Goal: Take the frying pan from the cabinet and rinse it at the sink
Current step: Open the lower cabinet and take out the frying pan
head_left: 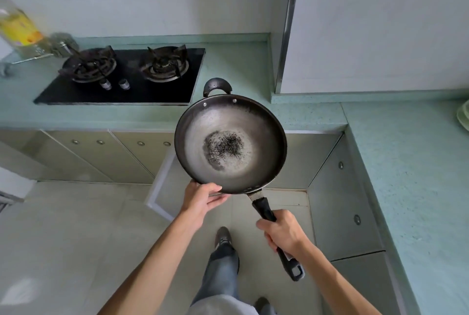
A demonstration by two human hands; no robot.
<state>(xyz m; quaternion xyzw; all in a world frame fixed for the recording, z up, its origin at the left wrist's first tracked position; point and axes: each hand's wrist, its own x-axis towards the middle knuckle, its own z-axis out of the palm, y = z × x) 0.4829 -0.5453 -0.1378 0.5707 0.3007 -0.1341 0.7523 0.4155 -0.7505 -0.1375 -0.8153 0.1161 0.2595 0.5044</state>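
1. I hold the frying pan (230, 144) in the air in front of me, over the floor and in front of the lower cabinets, with its far rim overlapping the counter (253, 68) edge.
2. My right hand (283, 232) is wrapped around the long black handle (264, 209). My fist hides the middle of the handle, and only the looped end shows past my wrist.
3. My left hand (200, 200) pinches the near rim, thumb on top and fingers reaching underneath. The pan hides most of their tips.
4. The pan's inside is dull grey with a dark speckled patch at the centre. I cannot tell whether that is residue or wear.
5. A small loop handle (217, 86) sticks out on the far side.
6. An open cabinet door (162, 182) below the counter is partly hidden by the pan and my left hand.
7. The two-burner stove (121, 76) is sharp, but the yellow-labelled bottle (17, 28) at the left is blurred and its label unreadable.
8. Pale dishes (464, 116) are cut off by the right edge.
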